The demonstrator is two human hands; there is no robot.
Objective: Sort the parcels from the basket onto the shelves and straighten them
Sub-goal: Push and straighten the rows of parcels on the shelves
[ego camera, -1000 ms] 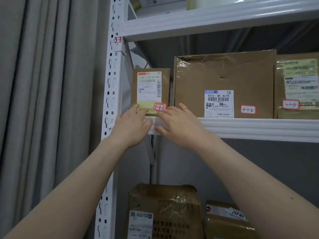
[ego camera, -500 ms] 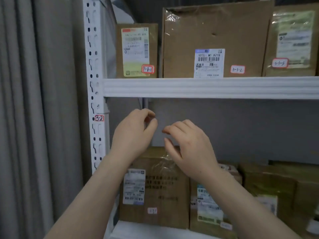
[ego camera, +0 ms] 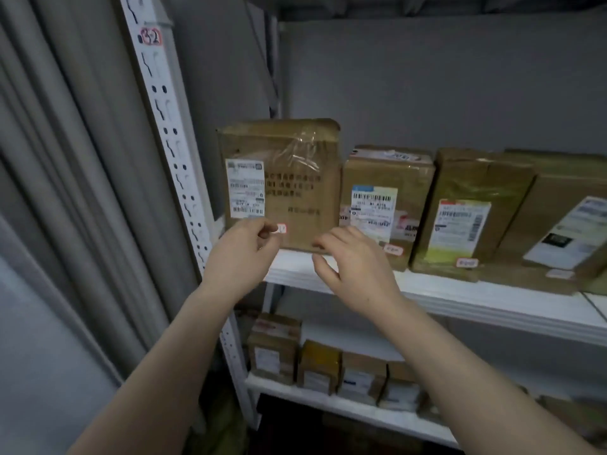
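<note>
Left hand (ego camera: 239,254) and bare forearm from 7 o'clock, right hand (ego camera: 358,267) and bare forearm from 5 o'clock

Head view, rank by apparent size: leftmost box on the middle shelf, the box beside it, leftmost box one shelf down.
Leftmost middle-shelf box
Box beside it
Lower-shelf box, though it is farther off, so its true size is unsure

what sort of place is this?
Probably a parcel storeroom or pickup point: white slotted shelving with a handwritten "3-2" tag on its post, and rows of taped cardboard parcels bearing barcode labels.
</note>
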